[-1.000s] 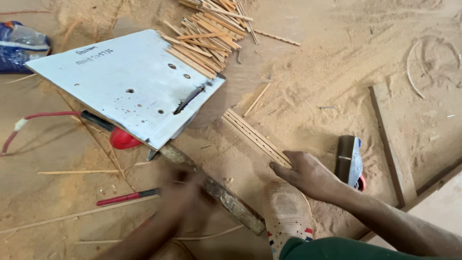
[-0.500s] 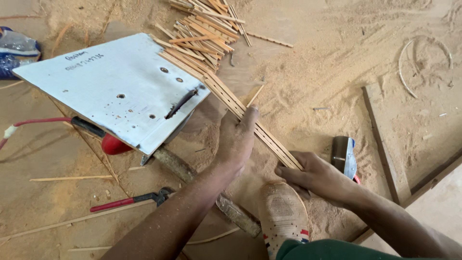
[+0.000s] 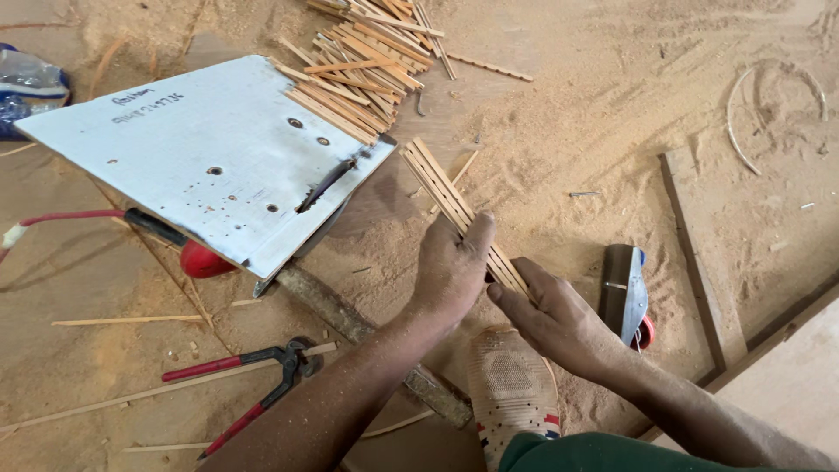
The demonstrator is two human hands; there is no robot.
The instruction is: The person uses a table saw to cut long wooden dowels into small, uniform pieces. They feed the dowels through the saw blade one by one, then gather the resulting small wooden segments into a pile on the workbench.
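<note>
- The left hand [image 3: 450, 271] lies on top of a bundle of thin wooden sticks [image 3: 454, 205], fingers [image 3: 479, 234] held close together and pressed flat along it.
- The right hand [image 3: 555, 319] grips the same bundle's near end, fingers curled round it from the side.
- The bundle lies on the sawdust-covered floor [image 3: 568, 114], slanting away from the hands toward the corner of a white metal plate [image 3: 201, 157].
- Risk, as I judge it: the sticks are loose, so uneven pressure could let them fan apart or snap; splinters are likely on bare skin.
- Nearby: a shoe [image 3: 511, 393] under the wrists, red-handled pincers [image 3: 253, 376], a heap of cut sticks [image 3: 363, 52] and a dark cylindrical tool [image 3: 622, 293].
</note>
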